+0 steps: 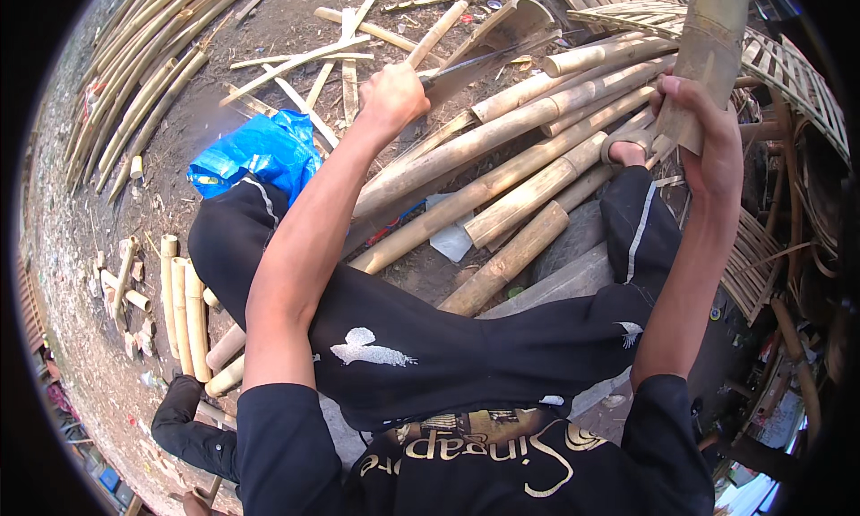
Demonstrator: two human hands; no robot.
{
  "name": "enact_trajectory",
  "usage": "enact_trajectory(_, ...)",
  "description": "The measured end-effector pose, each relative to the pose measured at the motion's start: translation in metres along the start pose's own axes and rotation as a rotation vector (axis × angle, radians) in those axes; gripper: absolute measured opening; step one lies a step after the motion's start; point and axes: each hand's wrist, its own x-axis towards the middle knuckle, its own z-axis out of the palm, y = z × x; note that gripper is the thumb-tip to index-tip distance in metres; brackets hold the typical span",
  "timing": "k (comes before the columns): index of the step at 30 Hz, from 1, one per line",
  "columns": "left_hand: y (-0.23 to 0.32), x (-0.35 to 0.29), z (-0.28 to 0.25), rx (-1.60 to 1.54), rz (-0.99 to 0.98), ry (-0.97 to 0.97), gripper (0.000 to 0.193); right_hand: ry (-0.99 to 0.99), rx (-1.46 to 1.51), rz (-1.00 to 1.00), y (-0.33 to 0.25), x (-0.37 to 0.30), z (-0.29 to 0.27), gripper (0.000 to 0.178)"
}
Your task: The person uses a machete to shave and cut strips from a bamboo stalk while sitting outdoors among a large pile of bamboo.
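Where the upper left of the frame curves away: a bundle of bamboo strips (152, 55) lies on bare ground.
Short bamboo lengths (193, 310): side by side at the left of the frame, below the bundle.
Dark-clad limb (193, 422): at lower left; whose it is, I cannot tell.
Blue plastic bag (260, 153): crumpled at the knee, left of centre.
Left hand (394, 95): upper centre-left, its grip closed round what looks like a broad-bladed knife (457, 75); the fist covers the handle.
Knife blade: runs from the fist toward the upper right, well apart from the pole; blur and the brown bamboo behind make its outline hard to read.
Bamboo pile (502, 144): slants across the middle of the frame, from lower left to upper right, under the blade.
Right hand (703, 113): upper right, its grip wrapped round the lower part of a thick bamboo pole (714, 41), thumb in front, most fingers hidden.
Pole against blade: the pole lies to the blade's right, long axis nearly upright, so the blade points roughly across it; the right hand is the nearer.
Pole ends: top cut off by the frame; the lower end is near the sandalled foot (629, 150), its support unclear.
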Motion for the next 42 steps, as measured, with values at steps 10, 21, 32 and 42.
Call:
enact_trajectory(10,-0.052,0.001,-0.022,-0.060,-0.168,0.077,0.030,0.289,-0.336,0.046,0.076,0.013,0.101,0.032)
enact_trajectory(21,-0.085,-0.005,0.009,0.113,-0.015,-0.054,0.023,-0.032,-0.131,0.472,0.116,-0.022,0.069,0.030)
enact_trajectory(32,-0.088,0.001,0.008,0.109,0.004,-0.010,0.023,0.624,-0.288,-0.239,0.060,0.022,0.105,0.026)
enact_trajectory(42,-0.073,0.010,0.049,0.003,-0.232,-0.070,0.030,-0.057,0.086,0.495,0.157,-0.028,0.082,0.021)
